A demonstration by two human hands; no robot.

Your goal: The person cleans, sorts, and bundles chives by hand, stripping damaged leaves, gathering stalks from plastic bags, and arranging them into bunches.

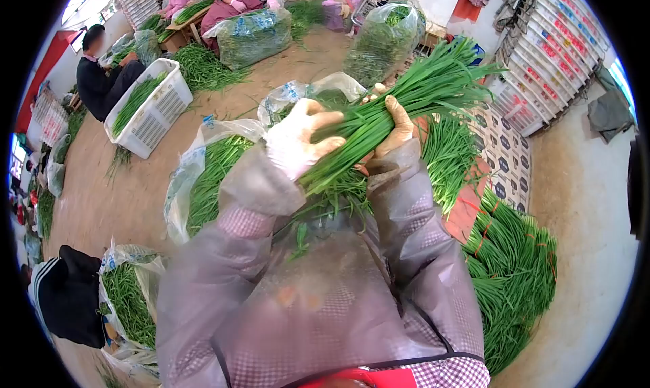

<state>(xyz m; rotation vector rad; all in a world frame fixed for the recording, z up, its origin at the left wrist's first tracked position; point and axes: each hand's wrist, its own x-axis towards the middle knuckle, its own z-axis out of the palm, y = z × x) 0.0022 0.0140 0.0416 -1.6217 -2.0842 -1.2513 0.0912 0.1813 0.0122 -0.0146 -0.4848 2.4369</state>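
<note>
A large bunch of green chives [420, 83] lies slantwise across the middle of the view, in front of my chest. My right hand [397, 127], in a pale glove, is closed round its underside with the thumb up along the leaves. On the other side, my left hand [301, 137], also gloved, has its fingers apart against the edge of the bunch, slightly blurred. Loose chives [345, 195] lie beneath the bunch, near my apron. To the left of my hands, an open plastic bag [179, 191] holds more chives.
Chive bundles [514, 286] tied with red bands are piled at my right, below loose chives [450, 158]. A white crate [152, 124], a filled bag [254, 39] and seated people [105, 73] are farther off. Stacked white crates [552, 49] line the right wall.
</note>
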